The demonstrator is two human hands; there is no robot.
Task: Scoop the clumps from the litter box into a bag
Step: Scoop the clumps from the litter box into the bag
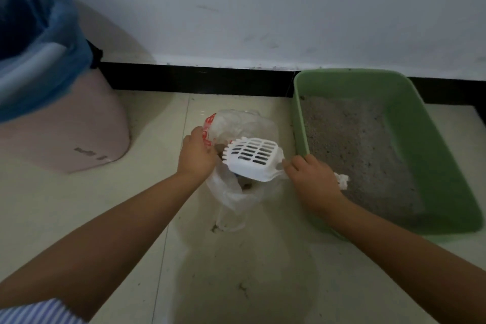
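Note:
A clear plastic bag (236, 197) with red print lies open on the floor between my hands. My left hand (196, 152) grips the bag's left rim and holds it open. My right hand (313, 181) grips the handle of a white slotted scoop (249, 159), which is turned over above the bag's mouth with its underside up. Dark clumps show inside the bag under the scoop. The green litter box (431, 155) sits to the right, filled with grey litter (363, 150). Something small and white (342, 181) pokes out past my right hand, over the litter.
A pink bin (71, 137) lined with a blue bag (47, 42) stands at the left against the wall. A black skirting strip (197, 79) runs along the wall's foot. The floor is pale tile with scattered litter grains near the bag.

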